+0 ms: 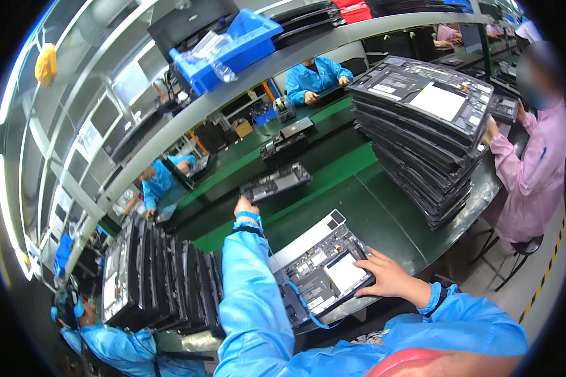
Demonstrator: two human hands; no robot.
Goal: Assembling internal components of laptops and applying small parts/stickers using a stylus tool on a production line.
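A laptop base with its insides showing (306, 264) lies in front of me at the bench's near edge, a white rectangle on it. My right hand (387, 275) grips its right side, thumb and fingers apart over the edge. Stretched far forward, my left hand (246, 207) closes on the near left corner of another laptop base (278, 182), which sits over the green bench strip; its fingertips are partly hidden. A blue cord (308, 308) runs along the near base, and a blue band circles my left wrist.
Tall stacks of laptop bases stand at the right (415, 125) and left (163, 276). Above runs a shelf rail with a blue bin (226, 53). Another base (287, 138) lies farther along the green bench (383, 207). Co-workers in blue and a person in pink (531, 163) sit around.
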